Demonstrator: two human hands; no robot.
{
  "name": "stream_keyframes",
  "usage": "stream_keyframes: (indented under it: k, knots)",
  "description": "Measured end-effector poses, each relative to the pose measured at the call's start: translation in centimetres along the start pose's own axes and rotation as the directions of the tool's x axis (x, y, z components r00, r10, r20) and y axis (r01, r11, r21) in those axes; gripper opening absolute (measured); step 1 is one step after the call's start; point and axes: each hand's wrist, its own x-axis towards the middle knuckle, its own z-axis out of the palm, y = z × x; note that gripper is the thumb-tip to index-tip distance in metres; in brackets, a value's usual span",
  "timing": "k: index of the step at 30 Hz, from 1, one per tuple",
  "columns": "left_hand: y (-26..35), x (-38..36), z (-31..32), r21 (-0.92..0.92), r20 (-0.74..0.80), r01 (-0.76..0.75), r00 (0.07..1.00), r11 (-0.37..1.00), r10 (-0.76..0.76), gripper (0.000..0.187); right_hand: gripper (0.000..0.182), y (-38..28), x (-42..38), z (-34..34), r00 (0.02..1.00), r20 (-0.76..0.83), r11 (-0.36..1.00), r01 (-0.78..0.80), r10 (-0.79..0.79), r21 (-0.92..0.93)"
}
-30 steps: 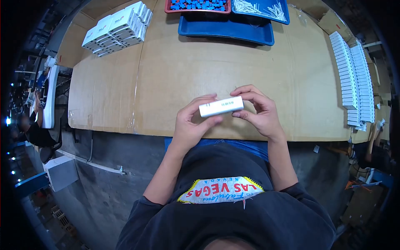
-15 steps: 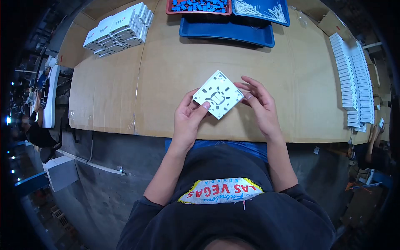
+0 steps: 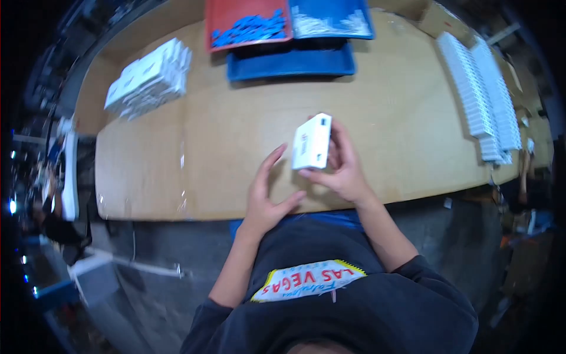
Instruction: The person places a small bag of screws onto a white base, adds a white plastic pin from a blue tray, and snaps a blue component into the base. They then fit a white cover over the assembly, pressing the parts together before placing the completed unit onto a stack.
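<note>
Since it let go, the left hand (image 3: 264,205) spreads wide, empty. The right hand's (image 3: 346,174) bent fingers hold the white square plastic box (image 3: 311,143) — alone.

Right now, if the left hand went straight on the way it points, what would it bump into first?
Most likely the white box held in the right hand, just ahead of the left hand; depth is hard to judge here.

Fairly bright, even light on the tan worktop (image 3: 236,165), dim surroundings, a bright glare spot (image 3: 13,206) at far left, blur softening the blue pieces (image 3: 250,29) and smearing print on the white box (image 3: 311,143), fisheye bending the worktop's edges, black vignette around the corners
</note>
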Motion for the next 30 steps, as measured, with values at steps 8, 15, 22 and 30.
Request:
stream_keyframes:
  k: [8, 15, 22, 30]
  knots:
    - [-5.4, -0.9, 0.8, -0.089, -0.031, 0.163, 0.986, 0.983, -0.166, 0.044, 0.098, 0.2, 0.7, -11.4, 0.905, -0.336, 0.840, 0.043, -0.262, -0.541]
    - [-4.6, -0.9, 1.9, 0.161, -0.001, 0.098, 0.995, 0.982, -0.099, 0.032, 0.097, -1.7, -4.1, -29.0, 0.414, -0.726, 0.672, -0.297, -0.549, -0.678]
    - [-4.4, -0.7, 2.1, 0.270, 0.030, 0.030, 0.999, 0.962, -0.040, 0.030, 0.105, -3.4, -9.2, -48.2, -0.070, -0.754, 0.745, -0.244, -0.653, -0.621]
    - [-4.4, -0.8, 2.5, 0.272, -0.013, 0.088, 0.996, 0.958, -0.087, 0.030, 0.099, -1.4, -9.8, -57.9, 0.175, -0.843, 0.778, -0.326, -0.509, -0.537]
